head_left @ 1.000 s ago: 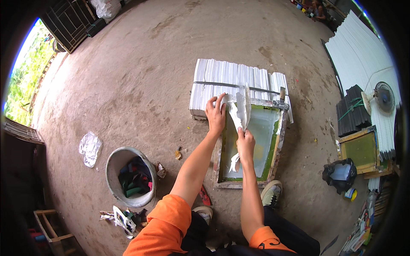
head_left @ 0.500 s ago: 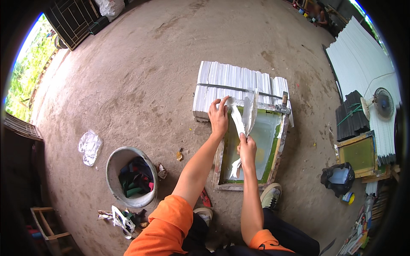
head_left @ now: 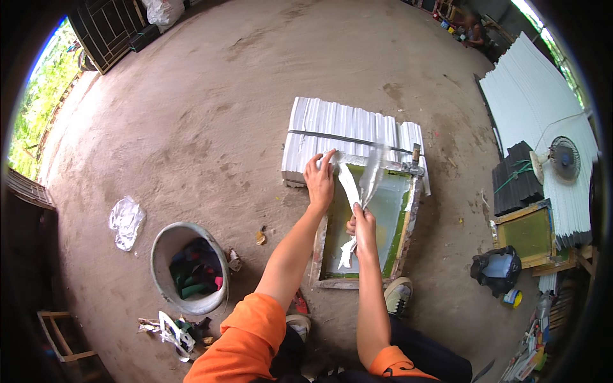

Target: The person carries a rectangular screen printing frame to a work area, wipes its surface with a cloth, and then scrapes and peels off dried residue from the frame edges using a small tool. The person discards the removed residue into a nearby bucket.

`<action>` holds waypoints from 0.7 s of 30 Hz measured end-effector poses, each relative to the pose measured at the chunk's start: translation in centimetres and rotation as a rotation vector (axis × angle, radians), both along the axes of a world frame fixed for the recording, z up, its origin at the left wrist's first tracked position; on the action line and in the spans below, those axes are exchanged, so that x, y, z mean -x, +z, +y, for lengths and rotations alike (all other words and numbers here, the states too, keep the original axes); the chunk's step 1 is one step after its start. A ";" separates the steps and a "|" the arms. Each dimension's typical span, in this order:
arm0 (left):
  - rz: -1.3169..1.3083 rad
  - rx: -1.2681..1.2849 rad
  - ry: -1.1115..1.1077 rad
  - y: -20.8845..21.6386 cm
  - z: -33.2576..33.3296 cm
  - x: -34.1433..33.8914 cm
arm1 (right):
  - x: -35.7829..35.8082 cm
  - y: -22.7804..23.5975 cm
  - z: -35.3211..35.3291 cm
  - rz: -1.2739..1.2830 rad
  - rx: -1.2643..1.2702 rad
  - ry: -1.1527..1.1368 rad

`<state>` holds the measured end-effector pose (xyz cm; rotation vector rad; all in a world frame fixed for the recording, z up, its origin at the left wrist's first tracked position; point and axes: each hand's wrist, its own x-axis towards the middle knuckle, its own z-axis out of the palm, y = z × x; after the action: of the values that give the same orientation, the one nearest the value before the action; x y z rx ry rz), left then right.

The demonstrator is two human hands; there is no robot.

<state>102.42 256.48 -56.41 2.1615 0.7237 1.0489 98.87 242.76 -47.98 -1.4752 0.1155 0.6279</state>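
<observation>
A wooden screen-printing frame (head_left: 357,281) with green-edged mesh leans on a strapped stack of white sheets (head_left: 348,118) in front of me. My left hand (head_left: 320,183) grips the frame at its far left corner, fingers bent over the edge. My right hand (head_left: 363,231) is closed around white tape strips (head_left: 348,185) above the mesh. One strip stretches up toward the far left corner, and a loose crumpled end hangs below my fist. A greyish translucent strip (head_left: 373,175), blurred, rises from the same fist. A metal hinge clamp (head_left: 414,167) sits at the frame's far right corner.
To my left stand a grey bucket (head_left: 158,281) of dark cloths, a clear plastic bag (head_left: 126,221) and tape scraps (head_left: 174,335). On the right are a black bag (head_left: 491,274), another screen (head_left: 527,233), a fan (head_left: 565,158) and stacked white sheets (head_left: 536,83). Another person (head_left: 472,32) sits far right.
The whole view has shifted slightly, so the stack and frame appear lower and further left. Both hands keep their holds; the greyish strip has swung a little and is blurred.
</observation>
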 end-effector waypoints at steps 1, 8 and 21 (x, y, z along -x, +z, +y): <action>-0.013 -0.006 -0.001 0.0 0.2 -0.3 | -0.6 -0.4 -0.6 -0.031 0.079 0.056; -0.029 0.025 -0.010 -0.5 -0.3 -0.2 | -4.8 -1.7 -9.2 -0.285 0.328 -0.133; 0.007 0.296 -0.123 -1.6 2.4 -0.9 | -10.9 -2.4 7.5 -0.612 1.065 0.435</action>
<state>103.31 258.85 -57.98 1.9290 0.6927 0.8156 109.75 250.26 -50.35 -2.7093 -0.4264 0.4238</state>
